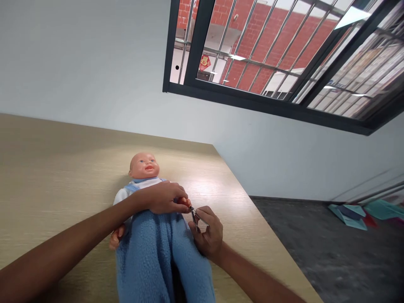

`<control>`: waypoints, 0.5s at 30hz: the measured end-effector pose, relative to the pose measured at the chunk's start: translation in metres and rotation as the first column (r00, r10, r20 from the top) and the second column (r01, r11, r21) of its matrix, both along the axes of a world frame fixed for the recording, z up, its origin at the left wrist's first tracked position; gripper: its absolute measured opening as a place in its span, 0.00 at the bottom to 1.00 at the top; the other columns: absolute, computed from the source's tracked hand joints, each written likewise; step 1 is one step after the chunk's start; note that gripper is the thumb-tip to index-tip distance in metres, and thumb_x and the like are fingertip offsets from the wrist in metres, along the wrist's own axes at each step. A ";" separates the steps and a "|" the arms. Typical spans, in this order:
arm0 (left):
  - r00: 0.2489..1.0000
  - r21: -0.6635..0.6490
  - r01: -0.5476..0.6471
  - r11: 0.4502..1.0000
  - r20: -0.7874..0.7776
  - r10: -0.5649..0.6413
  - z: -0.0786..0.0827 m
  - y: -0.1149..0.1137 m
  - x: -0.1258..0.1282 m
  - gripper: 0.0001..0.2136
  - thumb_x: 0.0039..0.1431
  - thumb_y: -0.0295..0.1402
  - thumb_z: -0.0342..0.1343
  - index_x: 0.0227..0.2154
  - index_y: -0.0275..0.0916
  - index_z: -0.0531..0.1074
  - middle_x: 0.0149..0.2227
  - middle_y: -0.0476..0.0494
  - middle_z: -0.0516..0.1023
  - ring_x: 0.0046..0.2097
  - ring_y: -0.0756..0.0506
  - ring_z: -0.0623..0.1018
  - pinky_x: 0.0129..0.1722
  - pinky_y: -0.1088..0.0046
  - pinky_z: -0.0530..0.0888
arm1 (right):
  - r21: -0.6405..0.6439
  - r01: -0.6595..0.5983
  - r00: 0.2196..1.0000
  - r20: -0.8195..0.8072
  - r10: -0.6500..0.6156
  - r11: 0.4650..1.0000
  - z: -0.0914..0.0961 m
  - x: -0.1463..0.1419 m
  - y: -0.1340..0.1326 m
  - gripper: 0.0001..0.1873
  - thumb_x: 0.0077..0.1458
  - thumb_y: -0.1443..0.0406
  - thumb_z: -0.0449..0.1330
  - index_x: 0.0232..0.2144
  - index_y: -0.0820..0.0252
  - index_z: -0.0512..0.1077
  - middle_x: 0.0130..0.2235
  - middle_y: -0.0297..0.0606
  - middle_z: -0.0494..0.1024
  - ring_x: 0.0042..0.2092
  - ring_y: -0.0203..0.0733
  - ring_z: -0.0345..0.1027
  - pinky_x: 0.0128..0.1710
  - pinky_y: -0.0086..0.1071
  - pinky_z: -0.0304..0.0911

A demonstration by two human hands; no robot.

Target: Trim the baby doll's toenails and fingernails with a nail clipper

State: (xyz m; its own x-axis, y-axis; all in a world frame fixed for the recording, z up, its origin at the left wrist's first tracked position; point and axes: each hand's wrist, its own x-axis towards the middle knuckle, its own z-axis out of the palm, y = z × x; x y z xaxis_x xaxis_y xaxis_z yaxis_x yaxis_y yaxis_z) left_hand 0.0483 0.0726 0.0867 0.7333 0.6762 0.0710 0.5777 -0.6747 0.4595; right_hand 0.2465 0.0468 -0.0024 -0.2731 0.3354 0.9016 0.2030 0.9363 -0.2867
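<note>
Doll [148, 210] lies face up on the table [57, 176], centre of frame, head toward the wall, legs toward us. It wears a fuzzy blue suit [158, 256] with a white collar and sleeve.

Our left hand [164, 197] comes in from lower left, reaches across the doll's chest and pinches one of the doll's hands [184, 203] between fingers and thumb. Our right hand [206, 233] comes up from lower right, closed around a small metal nail clipper [194, 214]; its tip sits right at the doll's pinched fingers. We cannot tell whether the clipper blades are touching them, too small to make out.

The doll's other hand [115, 240] lies loose on the table at the left edge of the blue suit.

Past the table: plain white wall [78, 63], barred window [277, 54] in the upper right with a red brick wall behind it. Dark floor [331, 252] at right, with teal and red mats [353, 212] stacked near the right edge.
</note>
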 end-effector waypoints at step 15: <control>0.999 0.014 0.016 1.000 -0.049 -0.015 -0.001 0.001 0.000 0.11 0.66 0.42 0.54 0.40 0.41 0.76 0.42 0.46 0.79 0.44 0.44 0.76 0.45 0.71 0.66 | -0.044 -0.004 1.000 -0.020 0.003 0.999 0.000 -0.001 -0.002 0.10 0.63 0.63 0.57 0.46 0.57 0.65 0.25 0.31 0.67 0.26 0.38 0.63 0.25 0.30 0.63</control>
State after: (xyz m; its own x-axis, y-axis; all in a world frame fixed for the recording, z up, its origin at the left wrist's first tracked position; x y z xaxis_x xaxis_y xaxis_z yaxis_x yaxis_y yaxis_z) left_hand 0.0483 0.0737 0.0856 0.7466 0.6637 0.0445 0.5886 -0.6904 0.4206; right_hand 0.2460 0.0451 -0.0023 -0.2563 0.3737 0.8915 0.1938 0.9234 -0.3314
